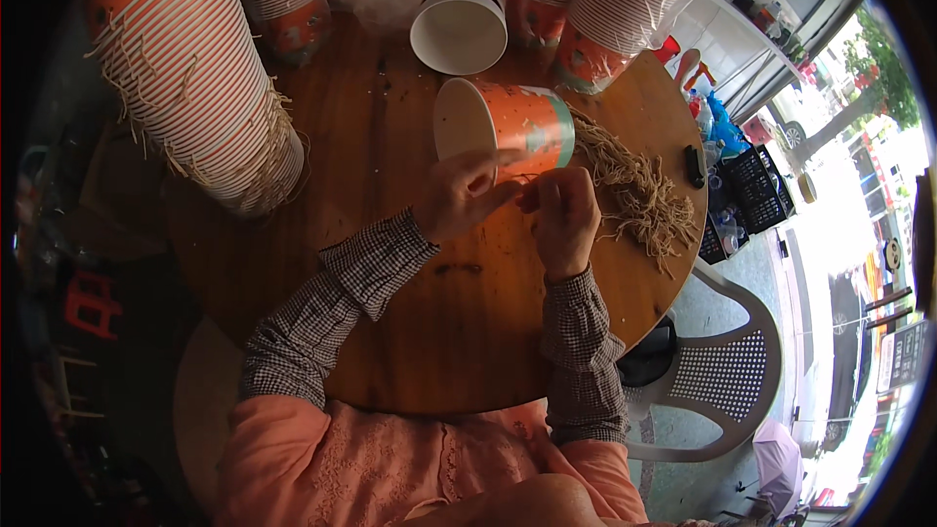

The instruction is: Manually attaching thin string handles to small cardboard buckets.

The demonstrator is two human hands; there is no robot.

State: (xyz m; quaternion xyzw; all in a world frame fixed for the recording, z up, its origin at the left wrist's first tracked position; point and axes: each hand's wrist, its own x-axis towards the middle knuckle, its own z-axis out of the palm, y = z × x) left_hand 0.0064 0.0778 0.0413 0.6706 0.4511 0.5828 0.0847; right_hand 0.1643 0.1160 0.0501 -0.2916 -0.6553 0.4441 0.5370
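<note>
An orange paper tub [522, 124] with a white inside and a green band lies on its side on the table, mouth facing left. Just below it are both my hands. My left hand [461, 197] is by the tub's near side, slightly blurred, thumb and forefinger apart. Close to its right, my right hand [563, 218] is closed in a pinch, and a thin strand of twine shows faintly at its fingertips. Beside the tub's base lies a loose bundle of tan twine [639, 190], its frayed ends spread toward the table's right edge.
A tall stack of paper tubs [200, 68] with twine ends hanging out leans at left. White tubs [459, 34] lie behind; plastic-wrapped stacks [625, 10] stand at the back. A small black object [694, 166] sits at the round table's edge, near a grey chair [722, 366].
</note>
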